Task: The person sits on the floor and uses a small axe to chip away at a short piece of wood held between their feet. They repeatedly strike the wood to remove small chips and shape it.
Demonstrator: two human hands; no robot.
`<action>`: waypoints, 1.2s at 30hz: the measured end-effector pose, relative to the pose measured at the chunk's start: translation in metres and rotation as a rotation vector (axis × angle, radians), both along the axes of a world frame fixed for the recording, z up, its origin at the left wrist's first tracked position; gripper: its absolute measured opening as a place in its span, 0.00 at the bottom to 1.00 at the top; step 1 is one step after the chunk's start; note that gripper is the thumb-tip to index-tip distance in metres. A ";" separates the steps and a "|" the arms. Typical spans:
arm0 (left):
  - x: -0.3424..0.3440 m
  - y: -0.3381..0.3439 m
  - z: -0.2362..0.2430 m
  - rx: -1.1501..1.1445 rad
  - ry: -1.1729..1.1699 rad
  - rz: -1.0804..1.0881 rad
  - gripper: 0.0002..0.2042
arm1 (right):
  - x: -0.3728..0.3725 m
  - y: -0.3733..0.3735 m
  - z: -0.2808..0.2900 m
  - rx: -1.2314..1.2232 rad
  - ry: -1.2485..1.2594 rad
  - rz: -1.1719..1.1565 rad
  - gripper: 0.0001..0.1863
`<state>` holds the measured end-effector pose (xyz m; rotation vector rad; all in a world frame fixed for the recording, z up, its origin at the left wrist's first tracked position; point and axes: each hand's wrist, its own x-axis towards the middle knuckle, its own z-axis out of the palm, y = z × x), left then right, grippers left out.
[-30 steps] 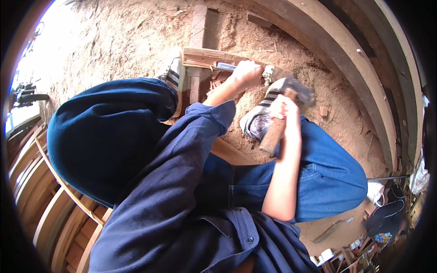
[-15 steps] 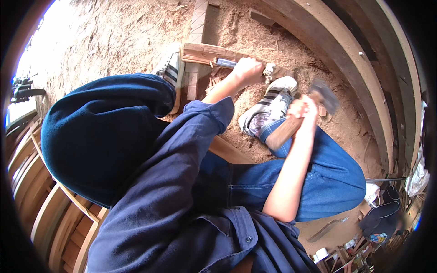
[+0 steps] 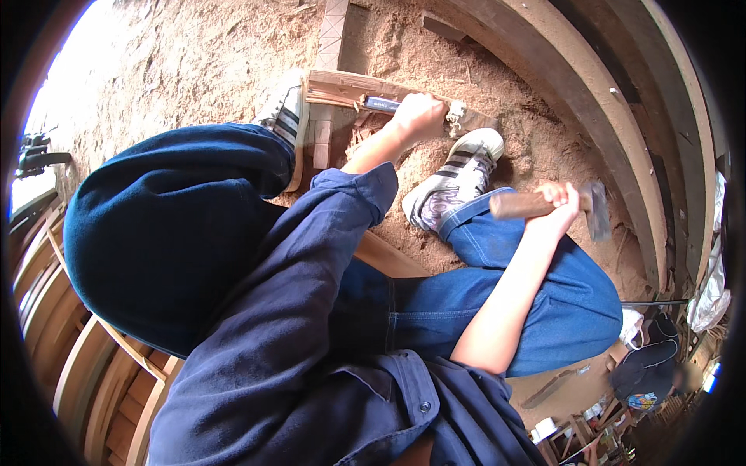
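My left hand (image 3: 420, 118) is closed round a chisel. Its bluish metal blade (image 3: 381, 105) sticks out to the left and lies over a wooden board (image 3: 334, 84); a pale, frayed end (image 3: 457, 118) shows on the other side of the fist. Where exactly the blade's edge meets the wood is too small to tell. In my right hand (image 3: 558, 208) is a hammer, gripped by its wooden handle (image 3: 517, 205) near the head. The grey metal head (image 3: 597, 211) is slightly blurred and held to the right of my shoe, above my bent knee.
My shoes (image 3: 466, 167) stand at either side of the board on ground covered with sawdust (image 3: 194, 62). Large curved timbers (image 3: 614, 116) rise on the right, and more curved wooden pieces (image 3: 85, 365) lie at the left. Another person (image 3: 649, 377) is at the lower right.
My right hand has swung the hammer to the right and slightly down, away from the chisel; its handle now lies nearly level. My left hand keeps its grip on the chisel in nearly the same place.
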<state>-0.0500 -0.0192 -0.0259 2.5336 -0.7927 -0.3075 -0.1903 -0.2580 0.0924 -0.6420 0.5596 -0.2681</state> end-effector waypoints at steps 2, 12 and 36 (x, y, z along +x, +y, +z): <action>0.003 0.015 -0.005 0.046 -0.024 0.015 0.12 | 0.022 0.042 -0.016 -0.232 0.300 -0.302 0.13; 0.006 0.005 -0.018 -0.050 -0.073 0.041 0.11 | 0.013 0.061 0.025 -0.293 0.422 0.275 0.16; -0.002 0.007 0.005 0.016 0.011 0.057 0.11 | 0.016 0.084 -0.041 0.216 0.490 0.369 0.19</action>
